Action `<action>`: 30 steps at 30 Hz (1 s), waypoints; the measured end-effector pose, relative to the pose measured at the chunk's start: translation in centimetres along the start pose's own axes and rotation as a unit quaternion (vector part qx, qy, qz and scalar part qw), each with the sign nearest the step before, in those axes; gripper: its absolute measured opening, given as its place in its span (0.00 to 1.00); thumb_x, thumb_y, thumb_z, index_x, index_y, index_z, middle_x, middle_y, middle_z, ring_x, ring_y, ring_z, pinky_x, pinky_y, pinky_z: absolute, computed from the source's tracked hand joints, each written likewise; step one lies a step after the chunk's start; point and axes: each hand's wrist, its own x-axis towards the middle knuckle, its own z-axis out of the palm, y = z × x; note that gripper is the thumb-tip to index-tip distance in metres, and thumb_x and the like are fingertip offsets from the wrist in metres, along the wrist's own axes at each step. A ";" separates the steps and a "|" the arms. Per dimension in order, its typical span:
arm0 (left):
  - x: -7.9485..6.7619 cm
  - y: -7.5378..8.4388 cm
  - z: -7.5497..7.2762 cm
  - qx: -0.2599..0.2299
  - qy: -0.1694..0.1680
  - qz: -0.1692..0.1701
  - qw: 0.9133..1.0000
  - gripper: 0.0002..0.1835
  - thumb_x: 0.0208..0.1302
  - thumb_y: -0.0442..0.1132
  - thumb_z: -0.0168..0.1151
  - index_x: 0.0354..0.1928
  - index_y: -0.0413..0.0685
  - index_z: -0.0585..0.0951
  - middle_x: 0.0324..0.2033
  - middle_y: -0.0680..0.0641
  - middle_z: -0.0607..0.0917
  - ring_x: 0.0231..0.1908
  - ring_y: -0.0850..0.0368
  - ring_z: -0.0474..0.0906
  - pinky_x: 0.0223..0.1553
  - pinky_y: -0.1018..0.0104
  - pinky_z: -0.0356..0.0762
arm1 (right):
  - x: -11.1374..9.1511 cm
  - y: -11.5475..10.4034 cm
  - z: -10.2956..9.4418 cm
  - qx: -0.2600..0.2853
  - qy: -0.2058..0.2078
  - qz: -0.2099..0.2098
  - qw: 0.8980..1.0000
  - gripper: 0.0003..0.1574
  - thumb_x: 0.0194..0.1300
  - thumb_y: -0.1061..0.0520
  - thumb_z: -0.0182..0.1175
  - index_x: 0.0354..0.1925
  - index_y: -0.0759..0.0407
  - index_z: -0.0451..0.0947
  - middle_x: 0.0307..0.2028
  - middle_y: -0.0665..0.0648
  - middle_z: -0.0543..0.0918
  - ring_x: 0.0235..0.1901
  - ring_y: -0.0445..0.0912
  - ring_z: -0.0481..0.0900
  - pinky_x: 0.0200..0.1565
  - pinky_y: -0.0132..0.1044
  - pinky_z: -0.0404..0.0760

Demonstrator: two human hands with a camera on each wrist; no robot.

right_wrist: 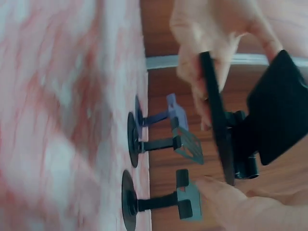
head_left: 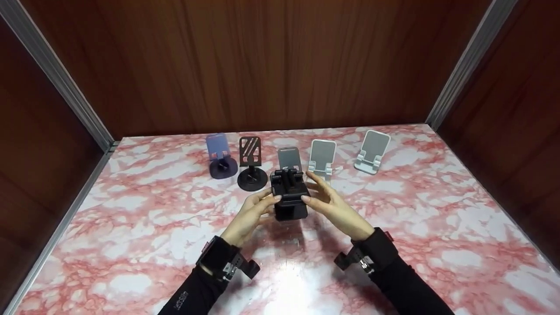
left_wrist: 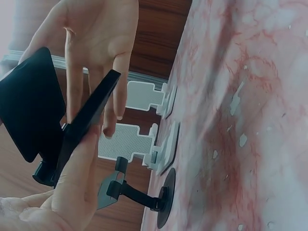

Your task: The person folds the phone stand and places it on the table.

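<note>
A black folding phone stand (head_left: 290, 192) is held up off the table between both hands. My left hand (head_left: 251, 212) grips its left side, thumb on the near edge. On the opposite side my right hand (head_left: 339, 214) holds it, thumb at the near edge and the other fingers reaching forward along the side. In the left wrist view the stand's dark panel (left_wrist: 33, 106) tilts away from its flat slab (left_wrist: 89, 122). The right wrist view shows the same hinged joint (right_wrist: 246, 166). Some fingertips are hidden behind the stand.
Behind it stand a purple phone stand (head_left: 217, 148), a black slotted one (head_left: 250, 175), a grey one (head_left: 289, 156) partly covered, and two white-framed ones (head_left: 323, 155), (head_left: 374, 146). A brown wood-grain wall (head_left: 262, 65) closes off the marbled table (head_left: 140, 227).
</note>
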 end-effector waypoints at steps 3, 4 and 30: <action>0.0 -0.1 0.0 -0.005 0.003 -0.001 1.000 0.38 0.78 0.40 0.56 0.82 0.27 0.59 0.42 0.57 0.91 0.38 0.68 0.84 0.46 0.72 0.85 | 0.3 0.1 -0.2 0.047 -0.029 0.023 0.998 0.55 0.82 0.52 0.58 0.89 0.60 0.37 0.85 0.74 0.54 0.78 0.55 0.69 0.80 0.44 0.73; 0.0 -0.1 0.0 -0.008 0.003 -0.001 1.000 0.38 0.78 0.40 0.56 0.82 0.27 0.59 0.40 0.58 0.91 0.38 0.68 0.84 0.46 0.72 0.85 | 0.4 0.2 -0.3 0.062 -0.037 0.026 0.997 0.55 0.82 0.52 0.58 0.89 0.63 0.37 0.84 0.75 0.54 0.75 0.52 0.73 0.77 0.39 0.77; 0.3 -0.3 -0.3 -0.037 -0.036 0.010 0.999 0.36 0.78 0.35 0.55 0.81 0.24 0.59 0.42 0.61 0.89 0.38 0.69 0.85 0.48 0.74 0.86 | 0.8 0.7 -0.7 0.068 0.007 0.024 0.997 0.58 0.69 0.58 0.74 0.81 0.79 0.52 0.69 0.73 0.77 0.51 0.37 0.87 0.56 0.32 0.90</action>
